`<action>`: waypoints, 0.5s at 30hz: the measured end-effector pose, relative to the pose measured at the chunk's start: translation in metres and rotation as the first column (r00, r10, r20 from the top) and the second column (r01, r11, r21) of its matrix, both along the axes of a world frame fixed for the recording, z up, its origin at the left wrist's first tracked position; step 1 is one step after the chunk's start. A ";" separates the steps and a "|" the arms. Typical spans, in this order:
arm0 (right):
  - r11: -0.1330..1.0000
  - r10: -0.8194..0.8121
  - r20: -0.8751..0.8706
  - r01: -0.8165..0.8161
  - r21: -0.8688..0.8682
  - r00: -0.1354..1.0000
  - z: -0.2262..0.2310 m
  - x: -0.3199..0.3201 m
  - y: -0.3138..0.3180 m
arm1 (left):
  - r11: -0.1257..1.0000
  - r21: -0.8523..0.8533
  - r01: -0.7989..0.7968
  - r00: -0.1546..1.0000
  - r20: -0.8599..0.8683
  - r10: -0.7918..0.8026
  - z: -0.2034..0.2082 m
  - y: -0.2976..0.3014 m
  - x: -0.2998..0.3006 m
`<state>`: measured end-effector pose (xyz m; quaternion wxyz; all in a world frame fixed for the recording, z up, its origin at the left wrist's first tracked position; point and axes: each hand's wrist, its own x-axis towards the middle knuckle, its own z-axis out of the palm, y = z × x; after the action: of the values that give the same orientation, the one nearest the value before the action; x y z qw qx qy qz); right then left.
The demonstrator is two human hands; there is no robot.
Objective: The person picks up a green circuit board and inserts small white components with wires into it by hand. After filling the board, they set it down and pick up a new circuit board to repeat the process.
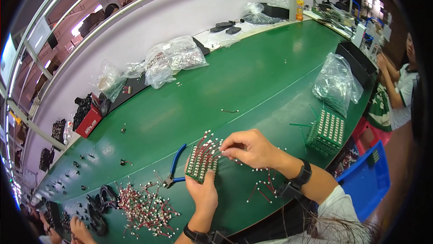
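Observation:
My left hand (205, 194) grips a green circuit board panel (194, 166) by its lower edge, the thumb lying over its front. Rows of small white connectors cover the panel, and red and black wire leads (208, 147) stick up from its upper part. At the panel's upper right, my right hand (256, 150) pinches a short wire lead with a small white end (221, 149) between thumb and forefinger. Blue-handled cutting pliers (175, 166) lie just left of the panel. A heap of loose red and black wire leads (146, 210) spreads at the lower left.
A stack of green panels (325, 132) stands at right, below a clear plastic bag (334, 81) and a black bin (356, 62). Bagged parts (173, 59) line the back wall. A blue tray (364, 183) sits beyond the right edge. Other people work at far right and lower left.

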<state>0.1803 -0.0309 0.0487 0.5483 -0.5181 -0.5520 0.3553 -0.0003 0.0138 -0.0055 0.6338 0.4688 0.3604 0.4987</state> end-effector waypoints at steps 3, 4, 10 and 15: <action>0.990 -0.026 0.183 0.000 0.141 0.983 0.007 -0.007 -0.006 | 0.999 -0.003 0.037 0.999 0.038 -0.037 0.006 -0.003 0.004; 0.967 -0.059 0.262 -0.010 0.255 0.963 0.008 -0.012 -0.008 | 0.998 -0.004 0.057 0.996 0.063 -0.056 0.009 -0.004 0.005; 0.952 -0.058 0.324 -0.045 0.304 0.944 -0.009 -0.040 -0.010 | 0.975 0.104 0.197 0.979 0.027 -0.201 0.003 -0.005 0.001; 0.932 -0.182 0.325 0.058 0.358 0.928 -0.013 -0.042 -0.009 | 0.944 0.217 0.250 0.968 -0.075 -0.239 0.007 -0.011 0.005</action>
<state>0.1384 -0.0398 0.0358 0.5427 -0.5036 -0.6613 0.1204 0.0047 0.0030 0.0011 0.6248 0.5902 0.2557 0.4425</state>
